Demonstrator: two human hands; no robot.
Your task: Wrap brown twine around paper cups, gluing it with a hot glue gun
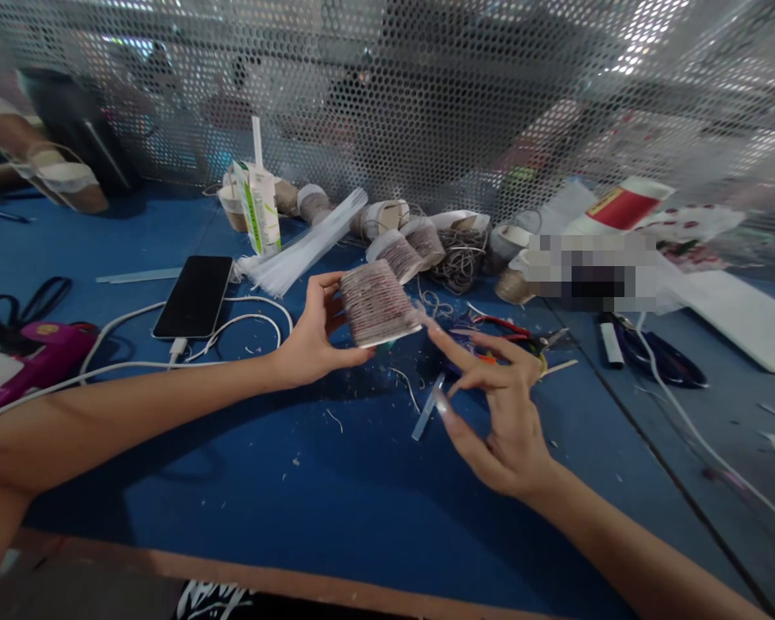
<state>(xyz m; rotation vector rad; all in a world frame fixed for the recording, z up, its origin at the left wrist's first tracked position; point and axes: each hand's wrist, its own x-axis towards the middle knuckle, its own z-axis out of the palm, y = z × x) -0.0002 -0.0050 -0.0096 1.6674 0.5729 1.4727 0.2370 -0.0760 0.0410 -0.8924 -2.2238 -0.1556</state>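
Note:
My left hand (319, 331) grips a small cup wrapped in rows of greyish-brown cord (380, 306), thumb below and fingers behind it. The cup lies tilted in the air above the blue table, its white rim towards the lower right. My right hand (500, 396) is just right of the cup, fingers spread, with the index fingertip close to the rim; whether it touches I cannot tell. Below this hand, a translucent glue stick (427, 409) lies on the table. Red-handled pliers (504, 325) are partly hidden behind the right fingers.
Several cord-wrapped cups (397, 254) line the perforated metal screen (375, 103), beside a bundle of glue sticks (316, 245) and a drink carton (258, 207). At left are a phone (195, 297) with a white cable and a purple glue gun (45, 353). Dark-blue-handled scissors (665, 357) lie at right.

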